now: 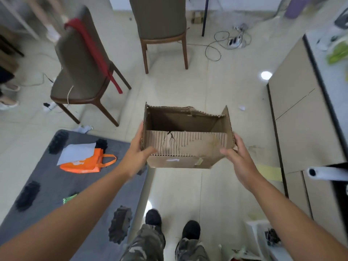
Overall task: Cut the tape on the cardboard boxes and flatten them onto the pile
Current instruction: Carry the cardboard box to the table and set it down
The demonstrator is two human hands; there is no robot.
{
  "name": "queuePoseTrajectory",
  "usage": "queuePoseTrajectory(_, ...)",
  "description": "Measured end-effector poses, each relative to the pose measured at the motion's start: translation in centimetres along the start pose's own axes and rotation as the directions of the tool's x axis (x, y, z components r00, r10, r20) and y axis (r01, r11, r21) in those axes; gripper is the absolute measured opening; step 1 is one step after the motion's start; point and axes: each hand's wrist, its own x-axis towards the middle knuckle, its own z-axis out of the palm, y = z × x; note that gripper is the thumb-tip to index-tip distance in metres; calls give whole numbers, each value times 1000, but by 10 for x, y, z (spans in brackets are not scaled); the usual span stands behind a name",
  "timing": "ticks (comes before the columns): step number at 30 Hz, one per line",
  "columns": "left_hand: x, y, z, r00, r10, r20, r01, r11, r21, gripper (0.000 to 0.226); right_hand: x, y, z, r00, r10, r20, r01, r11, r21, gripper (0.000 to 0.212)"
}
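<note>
Your shoes (153, 217) stand on pale tiles directly below, so the box (186, 136) hangs in mid-air out in front of you, over the floor. Your left hand (140, 150) grasps its left wall, thumb on the near face; your right hand (238, 155) clasps the right corner likewise. Holding both ends keeps the open top towards you, likely so you can look for tape. Near-face paper is torn. No pile shows; a grey mat (47, 185) lies to the left.

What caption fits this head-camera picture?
Both hands, left hand and right hand, hold an open cardboard box above the floor.
</note>
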Motion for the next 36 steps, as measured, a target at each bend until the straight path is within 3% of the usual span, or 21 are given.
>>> queuePoseTrajectory(3,-6,30,-1,999,50,6,-50,998,32,83,-8,-27,-16,995,-92,-33,89,992,-92,76)
queuePoseTrajectory(8,18,58,-8,991,129,28,-130,991,25,75,10,-49,-15,969,-181,-170,165,981,-104,67)
queuePoseTrajectory(15,102,67,-32,985,173,-22,-173,985,-4,76,83,-87,7,944,-181,-277,159,982,-100,69)
queuePoseTrajectory(20,174,80,-52,984,148,-101,-153,987,-48,66,145,-127,17,954,-156,-257,124,983,-134,80)
queuePoseTrajectory(25,238,107,-54,988,147,-47,-150,987,-52,59,201,-165,1,960,-119,-255,93,989,-111,78)
queuePoseTrajectory(28,277,126,-52,978,199,66,-198,980,-15,69,230,-180,-19,944,-70,-322,47,996,-81,76)
queuePoseTrajectory(31,320,146,-41,969,154,191,-150,988,-35,81,261,-186,-44,941,-24,-337,10,999,-44,57)
queuePoseTrajectory(36,391,163,-3,991,53,123,-40,993,-110,82,316,-194,-98,969,-46,-242,52,998,20,60)
